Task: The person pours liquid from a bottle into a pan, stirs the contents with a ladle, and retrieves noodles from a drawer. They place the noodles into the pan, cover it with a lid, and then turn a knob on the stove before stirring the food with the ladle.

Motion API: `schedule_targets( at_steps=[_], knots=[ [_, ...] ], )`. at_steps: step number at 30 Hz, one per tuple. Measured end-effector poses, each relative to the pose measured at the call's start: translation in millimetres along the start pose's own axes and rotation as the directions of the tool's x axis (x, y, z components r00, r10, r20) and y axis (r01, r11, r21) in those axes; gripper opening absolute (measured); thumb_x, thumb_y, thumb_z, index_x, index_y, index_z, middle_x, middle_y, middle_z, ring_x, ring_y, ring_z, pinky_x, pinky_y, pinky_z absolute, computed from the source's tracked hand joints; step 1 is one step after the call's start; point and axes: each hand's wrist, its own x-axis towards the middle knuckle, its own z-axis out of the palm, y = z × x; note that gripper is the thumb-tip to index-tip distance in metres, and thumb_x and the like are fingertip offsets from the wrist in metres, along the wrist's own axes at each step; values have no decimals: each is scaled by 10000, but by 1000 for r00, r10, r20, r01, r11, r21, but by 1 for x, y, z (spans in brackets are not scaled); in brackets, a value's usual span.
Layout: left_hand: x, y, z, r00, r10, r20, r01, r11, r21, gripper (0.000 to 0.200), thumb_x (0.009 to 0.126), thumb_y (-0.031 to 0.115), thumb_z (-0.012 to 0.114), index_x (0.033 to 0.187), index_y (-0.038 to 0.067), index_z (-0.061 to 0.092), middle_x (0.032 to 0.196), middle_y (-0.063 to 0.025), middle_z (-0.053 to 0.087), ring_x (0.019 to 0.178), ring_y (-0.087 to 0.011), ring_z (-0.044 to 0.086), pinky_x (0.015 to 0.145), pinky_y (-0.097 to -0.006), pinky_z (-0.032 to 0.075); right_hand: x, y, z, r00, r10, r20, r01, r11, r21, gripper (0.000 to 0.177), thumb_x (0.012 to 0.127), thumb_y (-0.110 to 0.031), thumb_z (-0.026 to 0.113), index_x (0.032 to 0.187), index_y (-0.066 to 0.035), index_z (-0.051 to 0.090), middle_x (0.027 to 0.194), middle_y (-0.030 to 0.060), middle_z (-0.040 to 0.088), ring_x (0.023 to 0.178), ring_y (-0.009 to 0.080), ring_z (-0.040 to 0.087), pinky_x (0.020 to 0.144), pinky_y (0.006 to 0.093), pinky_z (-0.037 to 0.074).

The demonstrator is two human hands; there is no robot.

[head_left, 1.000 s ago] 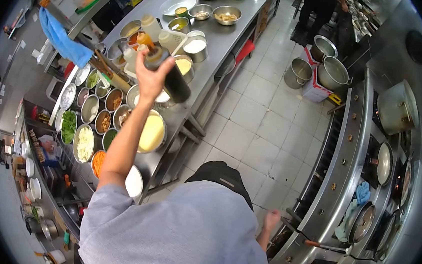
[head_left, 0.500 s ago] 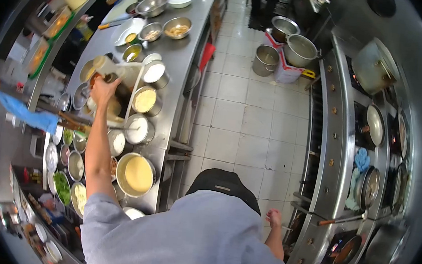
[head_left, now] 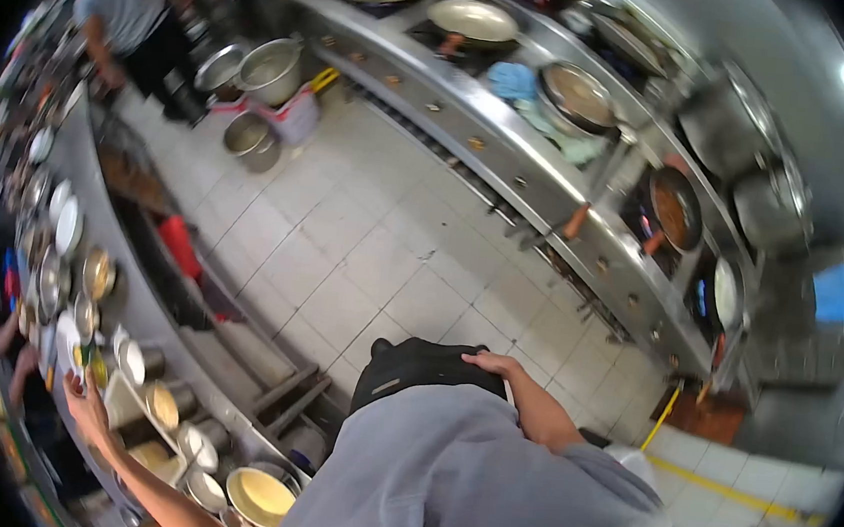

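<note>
Over the prep counter at the lower left, my left hand is raised with its fingers apart and nothing in it. Near it are a white pot, a pot of pale yellow food and a larger pot of yellow liquid. My right hand lies at my waist against dark cloth, its fingers stretched out and holding nothing.
A stove line with pans crosses the upper right. Metal pots stand on the tiled floor at the upper left. Another person stands beyond them. A red cloth hangs by the counter.
The view has swung toward the stove. My left hand has let go of the bottle it held. My right hand has come in to my waist.
</note>
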Motion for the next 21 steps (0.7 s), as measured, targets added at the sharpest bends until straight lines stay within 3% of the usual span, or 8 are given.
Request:
schedule_targets(
  at_steps=[5, 9, 10, 12, 14, 17, 18, 21],
  knots=[
    [-71, 193, 130, 834, 352, 424, -42, 807, -589, 393, 929, 238, 652, 1207, -28, 571, 1110, -114, 637, 999, -184, 602, 881, -317, 474, -88, -3, -9, 987, 132, 91, -145, 979, 142, 930, 842, -706, 507, 1496, -78, 298, 1517, 173, 339, 1375, 339, 361, 1099, 514, 315],
    [-233, 247, 279, 169, 319, 932, -240, 931, -275, 366, 943, 307, 578, 1149, 6, 608, 1068, -140, 649, 961, -214, 610, 864, -360, 483, -56, 87, -11, 971, 132, 197, -194, 919, 343, 974, 788, -750, 545, 1489, -111, 325, 1515, 184, 336, 1364, 355, 378, 1060, 584, 339],
    [-284, 159, 399, -65, 924, 376, -301, 341, -891, 404, 958, 310, 518, 1221, 7, 571, 1176, -166, 615, 1096, -244, 574, 964, -404, 440, -82, 93, -15, 977, 77, 200, -147, 921, 360, 1012, 768, -791, 522, 1493, -116, 318, 1522, 191, 317, 1378, 359, 355, 1070, 585, 319],
    [-424, 182, 391, -257, 350, 901, -122, 913, -389, 642, 893, 263, 549, 1470, 64, 350, 1372, -165, 493, 1193, -264, 512, 994, -349, 446, -80, 138, -12, 979, -2, 205, -101, 865, 491, 1032, 759, -811, 506, 1498, -118, 309, 1531, 193, 298, 1384, 368, 339, 1073, 586, 311],
    [-517, 237, 378, -591, 497, 635, -157, 701, -695, 562, 917, 341, 547, 1391, 60, 437, 1331, -157, 520, 1188, -245, 519, 982, -339, 446, -80, 184, -1, 987, -30, 155, -70, 798, 599, 1066, 740, -840, 491, 1503, -121, 297, 1540, 199, 275, 1395, 395, 304, 1076, 580, 307],
    [-497, 373, 300, -574, 282, 769, -162, 881, -445, 409, 915, 335, 577, 1185, 33, 635, 1114, -149, 665, 1032, -178, 612, 878, -333, 491, -114, 238, 6, 989, -41, 139, -73, 685, 725, 1080, 738, -853, 468, 1508, -118, 284, 1539, 208, 271, 1403, 405, 279, 1090, 581, 277],
    [-491, 375, 310, -530, 442, 724, 430, 876, -220, 280, 876, 269, 653, 1022, 33, 694, 820, -93, 676, 689, -132, 593, 638, -301, 491, -109, 265, 9, 989, 50, 139, -138, 648, 749, 1005, 782, -783, 515, 1493, -103, 308, 1496, 223, 340, 1331, 413, 398, 1015, 592, 390],
    [-485, 447, 307, -40, 443, 896, -1, 896, -443, 312, 858, 322, 685, 747, 32, 649, 589, -17, 534, 527, -105, 419, 519, -305, 387, -102, 338, 25, 998, 51, 39, -61, 582, 811, 826, 854, -598, 597, 1426, -43, 378, 1395, 220, 454, 1169, 378, 558, 849, 544, 531]
  ],
)
